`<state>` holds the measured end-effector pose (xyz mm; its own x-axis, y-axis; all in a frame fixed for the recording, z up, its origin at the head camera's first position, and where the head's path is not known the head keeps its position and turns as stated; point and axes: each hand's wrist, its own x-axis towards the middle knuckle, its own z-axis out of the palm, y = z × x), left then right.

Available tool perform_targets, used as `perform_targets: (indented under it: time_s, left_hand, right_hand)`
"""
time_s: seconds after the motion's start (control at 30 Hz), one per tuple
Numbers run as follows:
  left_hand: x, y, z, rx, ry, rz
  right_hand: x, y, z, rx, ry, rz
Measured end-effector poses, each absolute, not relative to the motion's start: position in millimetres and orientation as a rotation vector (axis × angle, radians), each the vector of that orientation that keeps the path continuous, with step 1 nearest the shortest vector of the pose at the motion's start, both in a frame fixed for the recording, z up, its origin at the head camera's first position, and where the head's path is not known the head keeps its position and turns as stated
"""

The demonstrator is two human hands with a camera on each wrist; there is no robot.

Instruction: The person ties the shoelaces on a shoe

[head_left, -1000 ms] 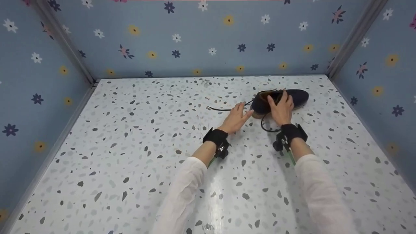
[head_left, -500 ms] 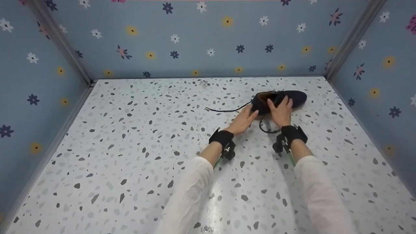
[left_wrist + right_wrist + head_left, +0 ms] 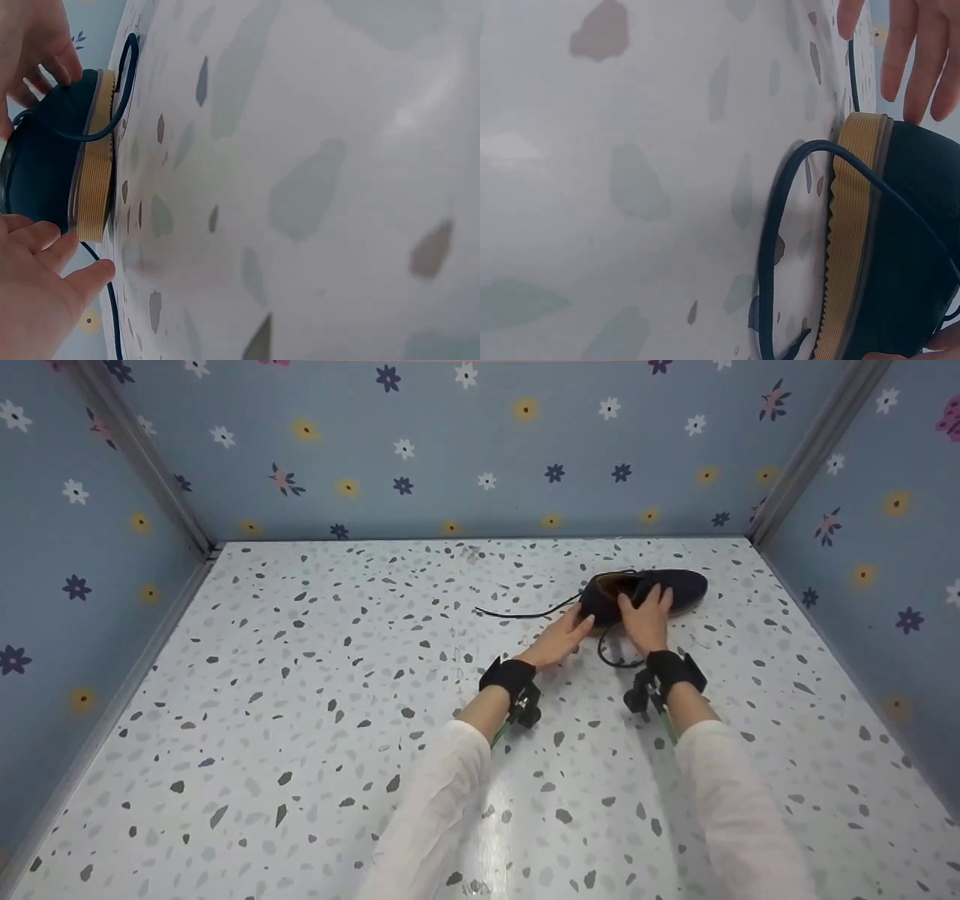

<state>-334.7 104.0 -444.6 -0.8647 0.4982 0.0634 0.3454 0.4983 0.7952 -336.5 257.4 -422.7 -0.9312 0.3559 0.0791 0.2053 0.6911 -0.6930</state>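
Since a second ago, the left hand (image 3: 556, 639) has shifted toward 3 o'clock and now rests its fingers on the heel of the dark shoe (image 3: 45, 176); the right hand (image 3: 646, 622) has slipped its fingertips slightly toward 6 o'clock. At 2 o'clock of the middle of the speckled bench (image 3: 315, 780), the shoe stands on its sole, toe pointing to 3 o'clock. From 8 o'clock of it, the left grip is wide, thumb apart from the fairly straight fingers. From 6 o'clock, the right grip holds the shoe, thumb at the opening's edge and fingers over the lacing area. One loose lace end (image 3: 517, 616) trails from the heel toward 9 o'clock; a lace loop (image 3: 604, 650) hangs out at 7 o'clock and curves onto the bench. Both wrist views show a ribbed, yellowish sole edge. Beyond, at 12 o'clock, rises a flowered blue wall (image 3: 450, 454).
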Motion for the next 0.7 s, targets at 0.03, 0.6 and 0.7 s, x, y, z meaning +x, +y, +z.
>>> perform_targets:
  time_s: [0.03,0.6,0.7]
  left_hand:
    - [-334.4,103.6,-445.2,0.722,2.542,1.310]
    - [-326.8,101.6,-445.2,0.810,2.644,1.325]
    - [-325.6,99.4,-444.0,0.763,2.652,1.346]
  right_hand:
    - [-339.9,260.2,-426.4,-0.448,-2.696,1.091]
    - [-337.9,257.7,-421.8,-0.314,-2.729,1.168]
    - [-339.0,256.3,-421.0,-0.257,-2.752,1.186]
